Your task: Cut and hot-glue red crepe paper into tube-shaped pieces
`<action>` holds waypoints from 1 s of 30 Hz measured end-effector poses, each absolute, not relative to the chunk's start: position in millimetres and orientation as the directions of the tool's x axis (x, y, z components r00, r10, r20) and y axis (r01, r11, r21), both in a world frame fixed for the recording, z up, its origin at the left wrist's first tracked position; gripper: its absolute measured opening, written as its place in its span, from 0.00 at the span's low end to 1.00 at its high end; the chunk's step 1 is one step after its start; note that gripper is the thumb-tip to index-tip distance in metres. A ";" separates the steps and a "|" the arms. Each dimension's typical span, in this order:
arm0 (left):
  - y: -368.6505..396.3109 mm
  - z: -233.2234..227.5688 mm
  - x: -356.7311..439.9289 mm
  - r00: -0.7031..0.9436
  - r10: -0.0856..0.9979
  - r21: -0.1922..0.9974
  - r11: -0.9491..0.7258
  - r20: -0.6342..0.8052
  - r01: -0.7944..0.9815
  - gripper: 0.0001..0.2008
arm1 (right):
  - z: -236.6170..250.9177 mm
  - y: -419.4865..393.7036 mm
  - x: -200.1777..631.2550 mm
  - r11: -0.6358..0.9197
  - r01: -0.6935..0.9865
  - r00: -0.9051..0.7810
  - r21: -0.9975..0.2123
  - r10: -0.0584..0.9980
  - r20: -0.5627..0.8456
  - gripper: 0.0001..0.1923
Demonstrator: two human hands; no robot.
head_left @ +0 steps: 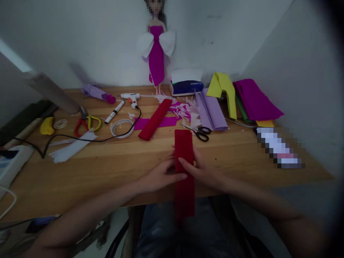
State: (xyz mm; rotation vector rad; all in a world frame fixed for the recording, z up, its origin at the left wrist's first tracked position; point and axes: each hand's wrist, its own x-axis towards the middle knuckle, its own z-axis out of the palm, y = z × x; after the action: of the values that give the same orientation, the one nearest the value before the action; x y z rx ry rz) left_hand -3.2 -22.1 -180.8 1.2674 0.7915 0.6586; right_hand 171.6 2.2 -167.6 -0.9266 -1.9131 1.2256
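On my feed, the left hand (157, 176) and right hand (202, 168) both grip a red strip (184, 197) over the table's (107, 181) near edge, apparently unattached; beyond lies another red piece (156, 120), then the doll (156, 57), already dressed.

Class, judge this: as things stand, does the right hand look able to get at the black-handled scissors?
Probably yes: the scissors lie just beyond the right hand, their handles uncovered. However, that hand is holding the folded red strip, so it would likely need to let go first.
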 end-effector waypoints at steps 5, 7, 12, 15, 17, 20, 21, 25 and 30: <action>-17.7 -185.3 -1.5 0.376 0.902 0.959 0.266 -0.213 -0.095 0.18 | -167.0 6.0 171.6 0.232 0.108 -0.383 -0.967 0.907 0.175 0.16; -16.3 -187.0 -2.2 0.331 0.917 0.959 0.267 -0.224 -0.091 0.18 | -165.3 7.7 171.4 0.179 0.068 -0.327 -0.981 0.933 0.148 0.18; -13.0 -187.1 -3.4 0.337 0.924 0.970 0.225 -0.183 -0.091 0.17 | -163.4 14.6 173.9 -0.029 -0.006 -0.373 -1.000 0.927 -0.025 0.17; -10.5 -184.1 -4.7 0.312 0.936 0.980 0.190 -0.163 -0.060 0.18 | -167.0 21.0 174.8 -0.105 -0.134 -0.414 -0.985 0.909 -0.040 0.20; -9.4 -182.0 -5.6 0.306 0.937 0.981 0.190 -0.169 -0.041 0.19 | -171.1 25.2 174.3 -0.146 -0.240 -0.462 -0.960 0.886 -0.019 0.25; -9.6 -181.2 -6.0 0.313 0.930 0.972 0.224 -0.194 -0.065 0.19 | -176.6 29.4 173.5 -0.221 -0.298 -0.515 -0.929 0.857 -0.039 0.31; -10.2 -181.9 -5.9 0.313 0.925 0.963 0.255 -0.215 -0.091 0.20 | -177.6 30.0 173.5 -0.234 -0.292 -0.518 -0.927 0.854 -0.052 0.31; -13.9 -186.5 -5.6 0.318 0.878 0.866 0.439 -0.358 -0.240 0.26 | -177.4 28.8 175.0 -0.258 -0.221 -0.498 -0.941 0.859 -0.118 0.25; -20.8 -180.6 -5.2 0.380 0.871 0.870 0.422 -0.311 -0.256 0.34 | -173.3 25.2 174.2 -0.156 -0.113 -0.440 -0.981 0.893 -0.092 0.20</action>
State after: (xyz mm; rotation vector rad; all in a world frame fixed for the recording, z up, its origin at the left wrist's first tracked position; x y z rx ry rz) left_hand -5.2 -20.8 -180.6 0.8317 0.8904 0.8367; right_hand 174.2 25.2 -173.3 -0.9448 -1.3489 1.6978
